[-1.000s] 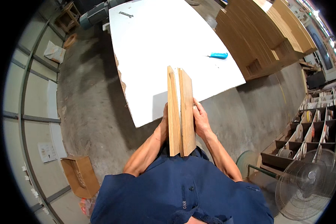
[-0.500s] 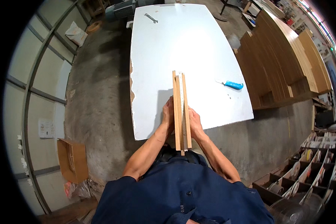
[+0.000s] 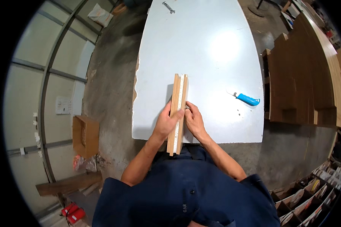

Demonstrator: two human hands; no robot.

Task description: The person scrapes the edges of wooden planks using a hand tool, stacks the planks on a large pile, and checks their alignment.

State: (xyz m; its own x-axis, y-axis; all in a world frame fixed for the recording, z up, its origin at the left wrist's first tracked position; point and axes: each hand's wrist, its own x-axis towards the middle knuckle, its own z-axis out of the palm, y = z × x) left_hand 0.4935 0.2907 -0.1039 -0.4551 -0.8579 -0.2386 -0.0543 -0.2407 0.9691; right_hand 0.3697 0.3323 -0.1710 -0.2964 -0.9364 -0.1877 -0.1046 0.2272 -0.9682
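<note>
A long, narrow bundle of wooden strips (image 3: 175, 97) with a speckled white core running along its middle lies lengthwise in front of me, over the near edge of the white-topped table (image 3: 208, 64). My left hand (image 3: 165, 124) is closed round its left side, the thumb laid across the top. Against its right side are the curled fingers of my right hand (image 3: 195, 120); the fingertips are partly hidden beside the wood. To the right on the tabletop rests a blue-handled knife (image 3: 247, 99) with a thin blade. A metal wrench (image 3: 168, 7) lies at the far left.
Stacked brown boards (image 3: 303, 75) stand close to the table's right side. An open cardboard box (image 3: 86, 136) sits on the floor at left by the panelled wall. Divided bins of rolls (image 3: 307, 195) fill the lower right. The table's left edge is chipped.
My left hand has come up so its thumb crosses the top of the bundle. The bundle has turned, and its strips now sit tighter together. The view has shifted.
</note>
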